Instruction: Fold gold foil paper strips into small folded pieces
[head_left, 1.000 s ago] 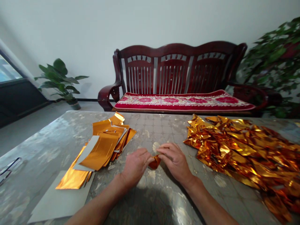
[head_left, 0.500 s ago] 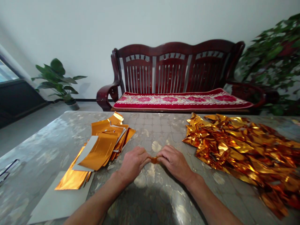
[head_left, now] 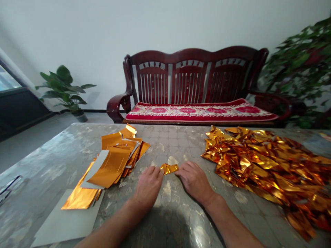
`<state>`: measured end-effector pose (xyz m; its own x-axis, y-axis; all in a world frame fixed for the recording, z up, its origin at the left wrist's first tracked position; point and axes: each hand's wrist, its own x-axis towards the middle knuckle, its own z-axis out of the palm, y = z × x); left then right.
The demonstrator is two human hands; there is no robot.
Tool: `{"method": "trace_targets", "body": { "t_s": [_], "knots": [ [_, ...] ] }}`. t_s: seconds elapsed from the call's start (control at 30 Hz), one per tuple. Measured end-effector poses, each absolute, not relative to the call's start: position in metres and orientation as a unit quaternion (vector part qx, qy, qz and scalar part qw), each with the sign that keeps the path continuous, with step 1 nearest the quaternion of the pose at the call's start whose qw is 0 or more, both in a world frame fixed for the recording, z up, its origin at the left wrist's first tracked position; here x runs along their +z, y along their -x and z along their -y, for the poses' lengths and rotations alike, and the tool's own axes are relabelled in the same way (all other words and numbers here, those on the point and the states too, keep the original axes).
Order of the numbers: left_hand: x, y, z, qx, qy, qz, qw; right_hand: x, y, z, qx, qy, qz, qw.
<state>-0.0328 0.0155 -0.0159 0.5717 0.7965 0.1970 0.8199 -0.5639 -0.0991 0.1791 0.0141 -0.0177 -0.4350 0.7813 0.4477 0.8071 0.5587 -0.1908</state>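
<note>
A small folded piece of gold foil paper (head_left: 170,168) lies between my hands, just above the patterned tabletop. My left hand (head_left: 149,186) pinches its left end, fingers curled together. At the right end, the closed fingers of my right hand (head_left: 193,179) grip or press the tip; the exact contact is hidden. To the left is a loose stack of flat gold foil sheets (head_left: 110,167), some showing pale grey backs. On the right spreads a big heap of folded gold foil pieces (head_left: 263,165).
The table (head_left: 165,220) has a shiny floral-tile cover. Pale grey sheets (head_left: 68,220) lie under the stack. Dark-framed glasses (head_left: 10,186) seem to rest at the left edge. Behind the table stands a wooden bench (head_left: 191,79) with a red floral cushion (head_left: 201,111), flanked by plants (head_left: 63,89).
My hands have moved slightly apart, and more of the gold foil piece now shows between them. My left hand has turned so its knuckles point more upward. The stack and heap look unchanged.
</note>
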Motion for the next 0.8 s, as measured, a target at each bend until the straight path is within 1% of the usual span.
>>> {"method": "trace_targets", "body": {
  "t_s": [0.17, 0.23, 0.37, 0.5, 0.67, 0.8],
  "knots": [
    [-0.014, 0.027, -0.011, -0.029, 0.881, 0.465, 0.082, -0.012, -0.17, -0.007, 0.001, 0.478, 0.825, 0.302],
    [-0.013, 0.026, -0.01, -0.03, 0.881, 0.464, 0.083, -0.011, -0.164, -0.005, 0.017, 0.461, 0.832, 0.307],
    [-0.012, 0.025, -0.011, -0.031, 0.881, 0.466, 0.083, -0.017, -0.157, -0.002, 0.041, 0.45, 0.854, 0.259],
    [-0.012, 0.026, -0.011, -0.027, 0.885, 0.461, 0.064, -0.024, -0.157, -0.002, 0.051, 0.49, 0.848, 0.193],
    [-0.012, 0.028, -0.012, -0.02, 0.885, 0.461, 0.059, -0.02, -0.159, 0.001, 0.059, 0.517, 0.841, 0.144],
    [-0.006, 0.029, -0.022, -0.046, 0.868, 0.495, 0.003, -0.015, -0.162, 0.001, 0.068, 0.53, 0.836, 0.126]
  ]
}}
